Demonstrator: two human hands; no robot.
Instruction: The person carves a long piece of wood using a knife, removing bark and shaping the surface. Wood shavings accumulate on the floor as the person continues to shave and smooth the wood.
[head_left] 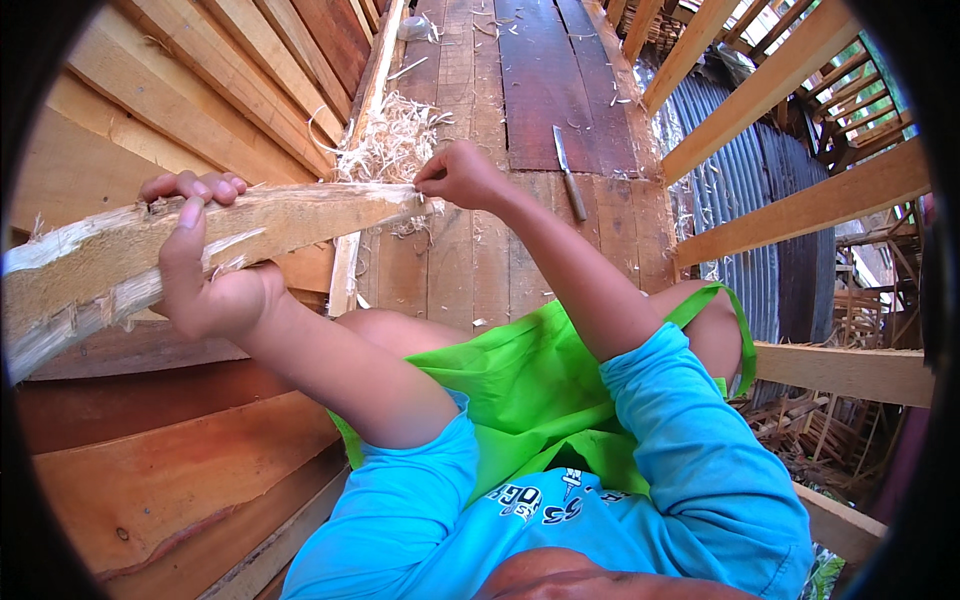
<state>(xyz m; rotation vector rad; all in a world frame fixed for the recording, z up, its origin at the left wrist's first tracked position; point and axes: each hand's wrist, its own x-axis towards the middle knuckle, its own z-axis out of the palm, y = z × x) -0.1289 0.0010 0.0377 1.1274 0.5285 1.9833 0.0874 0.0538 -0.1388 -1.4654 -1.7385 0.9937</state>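
Observation:
A rough length of wood (pixel 270 215) with split, fibrous edges reaches from the far left to the middle, held above the floor. My left hand (pixel 205 260) is wrapped round it, thumb on the near side and fingers over the top edge. At its narrower right end, my right hand (pixel 460 178) has thumb and fingertips pinched together against the top edge. What lies between those fingertips is too small to tell. Right of this hand, a knife (pixel 569 172) with a wooden handle lies on the floorboards, its blade pointing away from me.
Curly wood shavings (pixel 390 140) are heaped on the plank floor (pixel 490 245) beyond the wood. Plank walling (pixel 200 80) rises on the left. Open wooden rails (pixel 810 205) run along the right, with corrugated metal sheets (pixel 715 130) behind. A green apron (pixel 520 370) covers my lap.

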